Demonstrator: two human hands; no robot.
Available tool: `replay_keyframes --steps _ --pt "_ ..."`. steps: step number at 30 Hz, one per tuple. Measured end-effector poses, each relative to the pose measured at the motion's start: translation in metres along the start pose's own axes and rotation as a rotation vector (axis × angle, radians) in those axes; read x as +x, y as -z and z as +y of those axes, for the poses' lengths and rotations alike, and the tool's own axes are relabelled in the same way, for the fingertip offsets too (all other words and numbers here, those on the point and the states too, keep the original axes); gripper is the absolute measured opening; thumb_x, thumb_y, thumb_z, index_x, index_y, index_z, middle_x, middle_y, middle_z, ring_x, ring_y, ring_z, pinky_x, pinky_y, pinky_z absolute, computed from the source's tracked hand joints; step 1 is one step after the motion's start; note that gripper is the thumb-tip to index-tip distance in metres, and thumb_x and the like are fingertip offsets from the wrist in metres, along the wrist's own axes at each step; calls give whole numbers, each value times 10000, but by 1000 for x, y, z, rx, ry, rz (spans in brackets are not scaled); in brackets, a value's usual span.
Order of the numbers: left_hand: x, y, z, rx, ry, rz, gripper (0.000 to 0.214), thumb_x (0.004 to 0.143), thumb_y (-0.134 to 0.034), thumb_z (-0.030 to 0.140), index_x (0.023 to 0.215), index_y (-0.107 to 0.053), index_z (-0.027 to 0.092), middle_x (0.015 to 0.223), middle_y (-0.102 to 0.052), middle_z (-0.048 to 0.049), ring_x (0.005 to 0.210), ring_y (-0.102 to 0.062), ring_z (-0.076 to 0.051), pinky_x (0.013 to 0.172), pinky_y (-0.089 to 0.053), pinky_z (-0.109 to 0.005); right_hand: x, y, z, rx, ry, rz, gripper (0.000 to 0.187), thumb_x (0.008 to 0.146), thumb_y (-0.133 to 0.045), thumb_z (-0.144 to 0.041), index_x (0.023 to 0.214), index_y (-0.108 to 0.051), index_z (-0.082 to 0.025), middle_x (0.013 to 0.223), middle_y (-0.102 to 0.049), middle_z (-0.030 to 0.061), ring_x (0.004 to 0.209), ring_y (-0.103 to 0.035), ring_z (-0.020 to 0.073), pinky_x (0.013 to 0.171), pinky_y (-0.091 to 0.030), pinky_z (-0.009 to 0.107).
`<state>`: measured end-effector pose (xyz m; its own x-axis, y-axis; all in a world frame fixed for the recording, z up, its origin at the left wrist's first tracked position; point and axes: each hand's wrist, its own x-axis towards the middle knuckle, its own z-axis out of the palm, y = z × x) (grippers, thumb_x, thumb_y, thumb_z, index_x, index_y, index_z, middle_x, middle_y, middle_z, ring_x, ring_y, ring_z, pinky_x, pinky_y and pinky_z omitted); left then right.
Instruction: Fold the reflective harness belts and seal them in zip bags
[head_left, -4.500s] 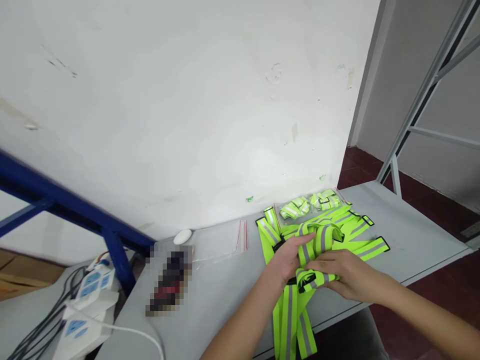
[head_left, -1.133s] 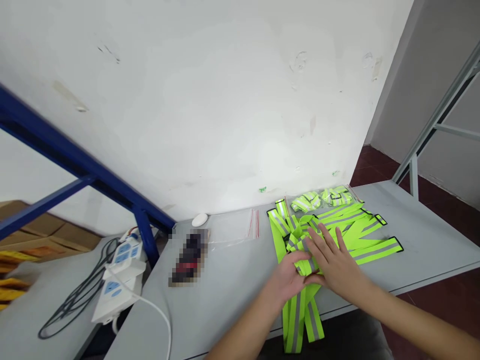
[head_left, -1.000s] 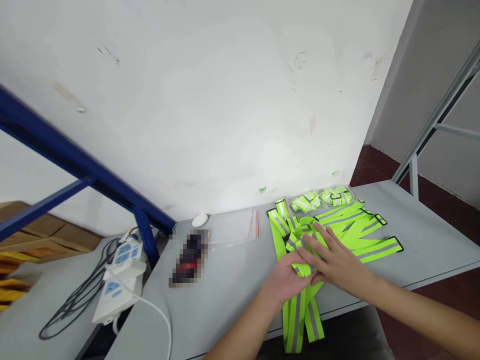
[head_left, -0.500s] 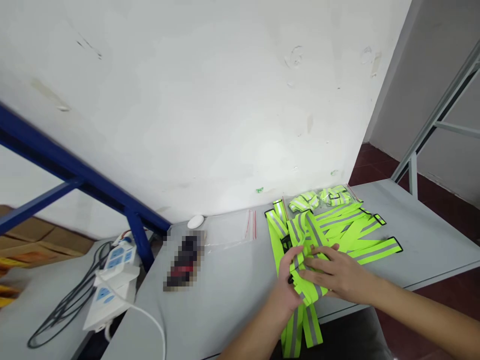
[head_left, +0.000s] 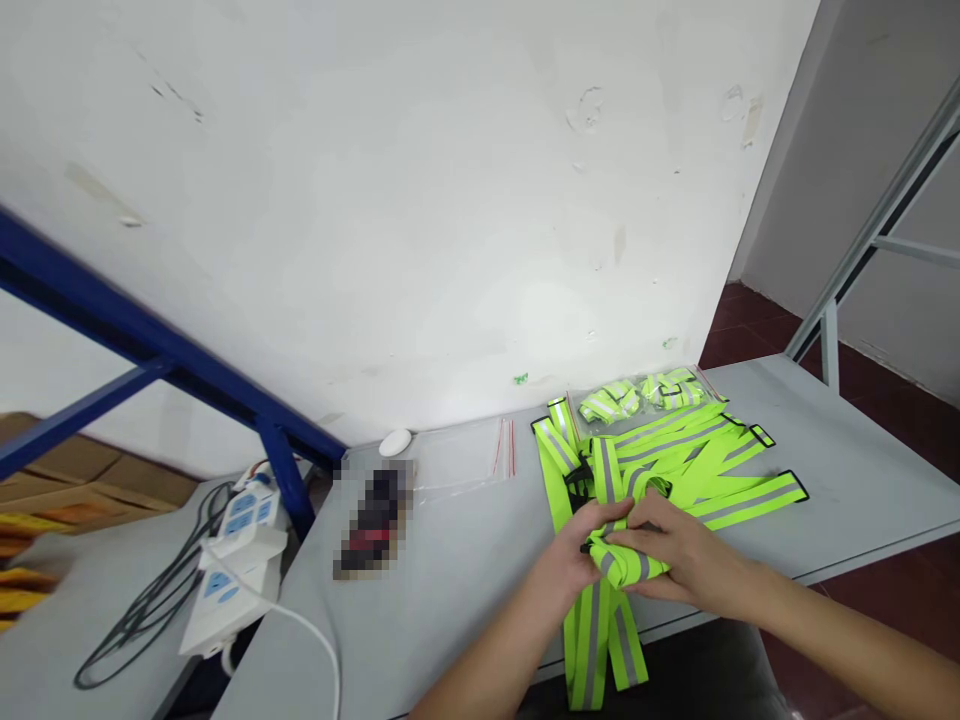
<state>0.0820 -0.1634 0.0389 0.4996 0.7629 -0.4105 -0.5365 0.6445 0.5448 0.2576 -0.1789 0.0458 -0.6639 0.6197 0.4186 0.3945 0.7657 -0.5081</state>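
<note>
Both my hands grip one bunched neon-yellow reflective strap (head_left: 627,566) with a grey stripe down its middle. My left hand (head_left: 583,548) pinches its left side, near a small black fitting. From the right, my right hand (head_left: 686,555) has its fingers closed over the folded webbing. More reflective straps (head_left: 712,455) lie spread on the table behind and to the right, some with black-edged ends. A black buckle (head_left: 577,482) shows beside the left strap. Strap ends (head_left: 589,650) hang over the table's front edge below my hands.
Clear bags with folded yellow straps (head_left: 611,402) lie against the wall. Flat clear zip bags (head_left: 461,458) and a white oval object (head_left: 395,443) are left of them, near a pixelated item (head_left: 377,520). A white power strip (head_left: 238,560) with cables stands beyond the blue frame (head_left: 285,470).
The wide folded strap section has been gathered into a smaller, tighter bundle. My right hand's fingers, spread over it before, are now curled around it. Both hands stay in nearly the same place.
</note>
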Motion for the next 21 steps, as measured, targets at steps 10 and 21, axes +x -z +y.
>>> replay_keyframes --steps 10,21 --pt "6 -8 -9 -154 -33 -65 309 801 -646 329 1014 -707 114 967 -717 -115 983 -645 -275 901 -458 -374 24 30 -4 333 -361 -91 294 899 -544 -449 963 -642 -179 863 -623 24 824 -574 179 790 -461 298" --pt "-13 -1 -19 46 -57 -88 648 557 -877 272 1157 -638 214 1028 -716 -89 1144 -580 -327 1036 -346 -483 31 46 -3 91 -403 -316 334 915 -481 -510 818 -519 -193 661 -510 -38 562 -450 115 498 -317 225"
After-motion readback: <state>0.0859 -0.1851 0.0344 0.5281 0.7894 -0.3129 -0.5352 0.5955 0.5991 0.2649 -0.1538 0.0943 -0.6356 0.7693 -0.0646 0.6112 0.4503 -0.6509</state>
